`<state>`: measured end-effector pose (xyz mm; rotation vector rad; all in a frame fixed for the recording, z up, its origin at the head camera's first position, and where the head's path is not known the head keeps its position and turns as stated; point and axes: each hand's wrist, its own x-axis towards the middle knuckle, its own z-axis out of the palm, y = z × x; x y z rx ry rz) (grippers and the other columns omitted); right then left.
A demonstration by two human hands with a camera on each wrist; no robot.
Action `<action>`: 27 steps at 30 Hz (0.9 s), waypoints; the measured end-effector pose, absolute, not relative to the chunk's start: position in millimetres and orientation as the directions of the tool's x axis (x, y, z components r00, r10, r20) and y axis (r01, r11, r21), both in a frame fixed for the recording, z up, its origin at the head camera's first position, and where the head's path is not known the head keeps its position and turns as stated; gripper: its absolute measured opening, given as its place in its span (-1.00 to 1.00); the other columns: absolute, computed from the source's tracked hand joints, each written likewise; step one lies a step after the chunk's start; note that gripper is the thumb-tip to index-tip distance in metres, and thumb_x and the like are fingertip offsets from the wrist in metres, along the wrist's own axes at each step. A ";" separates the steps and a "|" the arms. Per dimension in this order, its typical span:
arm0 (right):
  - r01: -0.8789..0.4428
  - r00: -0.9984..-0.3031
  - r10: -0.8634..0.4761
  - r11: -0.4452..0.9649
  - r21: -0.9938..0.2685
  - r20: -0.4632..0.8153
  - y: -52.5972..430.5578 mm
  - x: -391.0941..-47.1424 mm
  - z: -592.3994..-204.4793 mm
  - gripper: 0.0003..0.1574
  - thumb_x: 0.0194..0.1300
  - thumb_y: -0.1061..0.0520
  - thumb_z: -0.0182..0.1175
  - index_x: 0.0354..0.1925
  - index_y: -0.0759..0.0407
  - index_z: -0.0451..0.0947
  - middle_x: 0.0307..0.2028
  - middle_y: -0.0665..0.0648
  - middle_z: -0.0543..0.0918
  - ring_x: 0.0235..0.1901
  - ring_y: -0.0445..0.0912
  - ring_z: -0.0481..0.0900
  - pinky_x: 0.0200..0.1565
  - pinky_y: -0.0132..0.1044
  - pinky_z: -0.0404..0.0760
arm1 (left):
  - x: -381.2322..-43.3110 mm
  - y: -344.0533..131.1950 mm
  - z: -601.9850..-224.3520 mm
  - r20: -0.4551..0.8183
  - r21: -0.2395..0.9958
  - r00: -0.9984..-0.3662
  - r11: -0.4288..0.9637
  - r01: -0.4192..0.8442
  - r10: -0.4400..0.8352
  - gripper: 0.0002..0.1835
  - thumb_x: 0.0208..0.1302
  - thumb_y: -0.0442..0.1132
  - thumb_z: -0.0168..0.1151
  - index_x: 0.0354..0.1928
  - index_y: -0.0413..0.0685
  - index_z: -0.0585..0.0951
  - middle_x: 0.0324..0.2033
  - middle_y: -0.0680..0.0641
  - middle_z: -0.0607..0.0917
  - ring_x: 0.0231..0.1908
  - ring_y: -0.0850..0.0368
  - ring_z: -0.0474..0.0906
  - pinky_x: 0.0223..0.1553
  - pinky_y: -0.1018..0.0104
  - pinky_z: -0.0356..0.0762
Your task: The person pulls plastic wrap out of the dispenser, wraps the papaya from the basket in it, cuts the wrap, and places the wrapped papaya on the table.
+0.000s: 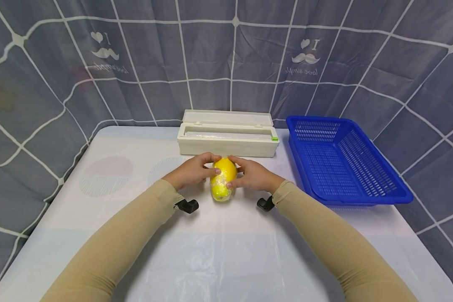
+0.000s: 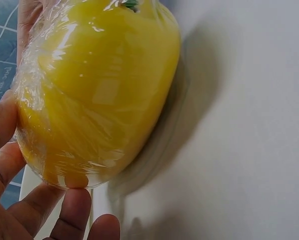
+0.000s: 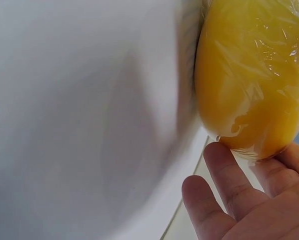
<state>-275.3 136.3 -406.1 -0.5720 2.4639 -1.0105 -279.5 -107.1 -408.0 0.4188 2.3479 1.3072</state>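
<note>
A yellow pepper in clear, crinkled cling film lies on the white table between both hands. A bit of green stem shows under the film in the left wrist view. My left hand holds it from the left, thumb on its upper side and fingertips at the far end. From the right, my right hand holds it too, its thumb on the near part and fingers at the far end. In the right wrist view the film-wrapped pepper touches the fingertips; the thumb is not clearly visible there.
Just behind the hands stands a white cling film dispenser, its lid raised, with a green slider at the right. A blue plastic basket is at the right of the table. A grey checked curtain surrounds the table.
</note>
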 end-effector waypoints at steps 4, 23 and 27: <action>-0.224 -0.828 -0.520 0.647 -0.729 -0.208 137.3 -275.2 -407.7 0.27 0.27 -0.11 0.53 0.69 0.01 0.02 0.64 0.12 0.21 0.45 0.24 0.45 0.37 0.10 0.58 | -278.8 -106.6 -408.4 -0.217 0.854 -0.867 0.517 0.054 0.449 -0.50 0.49 -0.01 0.32 0.38 0.09 0.51 0.58 -0.06 0.34 0.36 -0.15 0.51 0.19 0.03 0.63; -0.194 -0.830 -0.512 0.637 -0.746 -0.222 138.5 -275.1 -408.2 0.26 0.27 -0.10 0.53 0.69 -0.06 0.03 0.61 0.16 0.29 0.40 0.23 0.51 0.29 0.05 0.65 | -276.3 -107.2 -410.7 -0.208 0.856 -0.873 0.513 0.055 0.440 -0.47 0.50 0.00 0.31 0.43 0.11 0.48 0.59 -0.08 0.33 0.33 -0.15 0.55 0.21 0.02 0.63; -0.195 -0.829 -0.514 0.636 -0.747 -0.221 139.6 -276.1 -408.7 0.26 0.27 -0.10 0.53 0.69 -0.08 0.03 0.60 0.16 0.29 0.37 0.21 0.56 0.26 0.04 0.67 | -275.7 -107.3 -410.8 -0.203 0.853 -0.875 0.519 0.063 0.440 -0.45 0.50 0.02 0.30 0.45 0.13 0.47 0.59 -0.08 0.32 0.32 -0.15 0.56 0.20 0.01 0.63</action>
